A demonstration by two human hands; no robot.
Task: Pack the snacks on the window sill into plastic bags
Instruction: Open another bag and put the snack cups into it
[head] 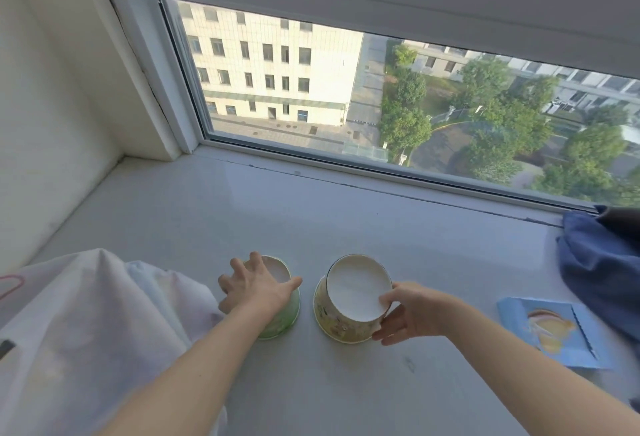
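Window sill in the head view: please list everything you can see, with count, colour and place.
Green paper snack cup: one, green, centre-left of sill, under the left hand.
Yellow paper snack cup: one, yellow with white top, centre, beside the green one.
Blue flat snack packet: one, light blue, right.
White plastic bag: one, translucent white, left.
Dark blue cloth: one, far right.
White window sill: one.
Left hand: resting on top of green cup.
Right hand: grip on yellow cup's side.
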